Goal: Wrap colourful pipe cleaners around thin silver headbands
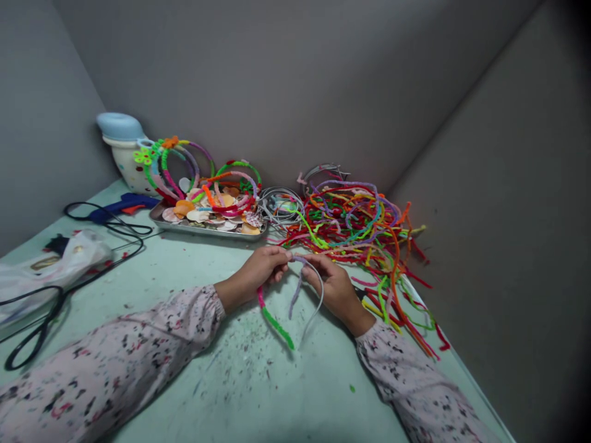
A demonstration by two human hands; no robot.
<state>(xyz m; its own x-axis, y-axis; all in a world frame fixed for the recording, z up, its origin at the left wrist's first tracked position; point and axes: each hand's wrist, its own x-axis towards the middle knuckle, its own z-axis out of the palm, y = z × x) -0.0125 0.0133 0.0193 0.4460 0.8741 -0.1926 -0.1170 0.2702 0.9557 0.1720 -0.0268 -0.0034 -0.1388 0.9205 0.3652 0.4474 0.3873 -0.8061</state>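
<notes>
Hands, left hand (pixel 263 271) and right hand (pixel 333 288), pinch a light, springy headband (pixel 318 295) with soft, bendy pipe cleaners (pixel 276 320); best gripped near its top.

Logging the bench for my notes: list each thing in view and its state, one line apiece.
Left hand: closed on the headband's top.
Right hand: closed on the headband, partly wrapped in lilac pipe cleaner.
Pink-green pipe cleaner: hanging loose from the left grip.
Pipe cleaner pile: tangled, loose.
Tray: full of shells and wrapped headbands.
Scissors: lying flat, handles toward the camera.
Glue gun: lying down.
</notes>
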